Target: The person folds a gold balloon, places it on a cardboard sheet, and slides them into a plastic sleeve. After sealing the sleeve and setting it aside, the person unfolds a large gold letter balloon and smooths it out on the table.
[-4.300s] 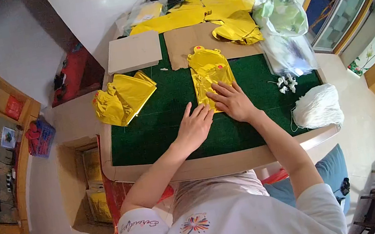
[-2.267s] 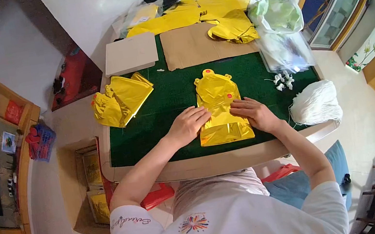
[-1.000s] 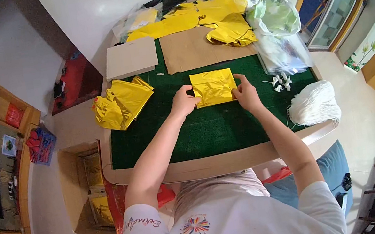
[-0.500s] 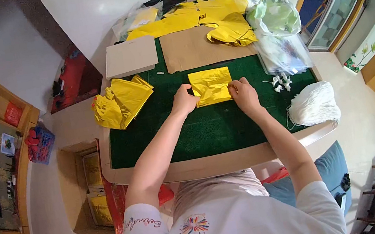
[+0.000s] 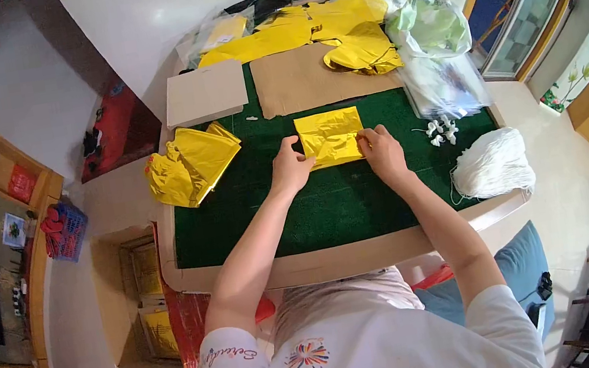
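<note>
A folded yellow foil sheet [image 5: 331,136], shiny and creased, lies flat on the green mat [image 5: 255,225] in front of me. My left hand [image 5: 290,165] holds its left edge, the thumb at the lower left corner and the index finger higher up. At the right edge, my right hand [image 5: 384,154] has thumb and fingers closed on the foil. Left of my hands rests a crumpled bundle of yellow foil [image 5: 191,162].
Behind lie a flat pale box [image 5: 205,94], brown cardboard [image 5: 286,81] and loose yellow foil [image 5: 352,13]. To the right are clear plastic bags [image 5: 444,83], small white pieces [image 5: 442,131] and a white yarn bundle [image 5: 493,164]. An open carton [image 5: 115,289] stands on the floor.
Both hands stay at the sides of the foil sheet with only slight finger shifts. The sheet keeps nearly the same place; the whole view has moved slightly.
</note>
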Available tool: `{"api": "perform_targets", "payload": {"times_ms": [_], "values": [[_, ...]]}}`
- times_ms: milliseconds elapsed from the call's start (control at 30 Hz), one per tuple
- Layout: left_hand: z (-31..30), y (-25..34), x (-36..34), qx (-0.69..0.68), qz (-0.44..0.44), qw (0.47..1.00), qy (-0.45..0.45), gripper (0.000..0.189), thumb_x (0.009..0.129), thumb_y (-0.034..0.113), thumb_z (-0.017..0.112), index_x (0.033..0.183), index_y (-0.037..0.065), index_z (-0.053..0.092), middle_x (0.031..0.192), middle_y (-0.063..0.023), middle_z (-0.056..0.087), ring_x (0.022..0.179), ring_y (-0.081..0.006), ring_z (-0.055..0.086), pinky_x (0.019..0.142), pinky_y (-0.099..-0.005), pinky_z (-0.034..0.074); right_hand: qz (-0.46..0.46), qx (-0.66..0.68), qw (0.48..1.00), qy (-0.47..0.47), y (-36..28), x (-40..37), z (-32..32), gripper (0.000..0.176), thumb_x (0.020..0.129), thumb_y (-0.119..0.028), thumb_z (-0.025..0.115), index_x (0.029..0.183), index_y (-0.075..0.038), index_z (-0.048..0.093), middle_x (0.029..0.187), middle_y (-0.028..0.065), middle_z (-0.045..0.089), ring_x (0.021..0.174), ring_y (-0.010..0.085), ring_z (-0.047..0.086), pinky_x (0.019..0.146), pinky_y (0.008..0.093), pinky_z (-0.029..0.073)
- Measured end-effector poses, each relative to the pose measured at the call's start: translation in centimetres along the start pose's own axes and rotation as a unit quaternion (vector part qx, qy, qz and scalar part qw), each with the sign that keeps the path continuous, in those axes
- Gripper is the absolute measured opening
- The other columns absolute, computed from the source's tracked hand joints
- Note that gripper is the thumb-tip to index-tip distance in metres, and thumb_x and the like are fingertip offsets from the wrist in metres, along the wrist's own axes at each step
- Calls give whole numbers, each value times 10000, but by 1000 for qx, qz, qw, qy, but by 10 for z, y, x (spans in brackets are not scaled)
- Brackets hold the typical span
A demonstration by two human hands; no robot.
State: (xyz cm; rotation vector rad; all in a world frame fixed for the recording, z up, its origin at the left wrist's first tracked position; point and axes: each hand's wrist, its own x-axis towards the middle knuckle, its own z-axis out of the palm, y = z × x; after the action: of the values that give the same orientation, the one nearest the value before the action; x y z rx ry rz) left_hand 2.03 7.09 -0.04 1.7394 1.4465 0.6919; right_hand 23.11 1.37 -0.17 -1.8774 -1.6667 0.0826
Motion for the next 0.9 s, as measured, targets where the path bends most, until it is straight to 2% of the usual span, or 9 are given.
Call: {"api": "perform_targets", "payload": {"times_ms": [300,367,400,467,500,533,600,633,900], "values": [[6,9,-8,66,55,995,47,567,766,76,702,1258,14,428,772,-122,660,745,-274,662,711,-364,519,-21,-44,998,26,-1,-2,8,135,871,-175,560,973,-96,602,885,110,531,818,297,592,665,415,511],[3,18,-11,84,8,996,3,540,776,79,691,1248,19,436,958,-154,646,909,-278,636,758,-367,514,-25,-52,998,27,0,-2,10,135,872,-180,559,972,-98,599,884,108,529,815,293,592,661,413,513],[1,26,-16,84,9,996,3,540,776,79,691,1248,19,436,958,-154,646,909,-278,636,758,-367,514,-29,-59,997,27,0,-2,10,136,873,-185,557,971,-100,595,883,105,528,813,288,593,657,412,515],[-1,42,-28,271,120,949,107,540,784,66,681,1262,25,433,1215,-174,535,1124,-275,529,837,-373,493,-34,-64,997,31,0,-2,9,136,873,-192,558,968,-100,592,883,104,527,810,286,593,649,410,517],[-2,49,-23,252,114,960,49,547,827,121,653,1312,33,417,1404,-172,364,1304,-296,353,991,-415,406,-39,-68,996,31,0,-3,9,137,873,-198,558,965,-100,588,883,103,526,808,283,593,642,409,519],[4,48,-18,252,112,960,49,547,827,121,653,1312,33,417,1404,-172,364,1304,-296,353,991,-415,406,-39,-67,997,29,-1,-4,10,137,873,-198,558,965,-100,588,883,103,526,808,283,593,642,409,519],[25,38,-3,327,297,891,108,550,887,215,587,1359,11,393,1453,-174,325,1366,-295,283,1089,-446,293,-34,-76,996,32,-2,-3,9,132,873,-204,561,952,-101,585,888,101,527,807,278,597,632,404,521],[32,35,3,319,292,900,58,563,917,302,534,1391,47,370,1487,-152,281,1402,-290,208,1135,-470,183,-36,-77,996,33,-2,-3,9,132,873,-204,561,952,-101,585,888,101,527,807,278,597,632,404,521],[51,14,8,332,251,909,14,533,959,402,424,1403,110,379,1485,-146,293,1397,-303,221,1123,-505,176,-32,-59,997,30,-1,-2,7,159,865,-191,590,982,-94,639,879,109,552,781,299,611,642,407,511]]}}
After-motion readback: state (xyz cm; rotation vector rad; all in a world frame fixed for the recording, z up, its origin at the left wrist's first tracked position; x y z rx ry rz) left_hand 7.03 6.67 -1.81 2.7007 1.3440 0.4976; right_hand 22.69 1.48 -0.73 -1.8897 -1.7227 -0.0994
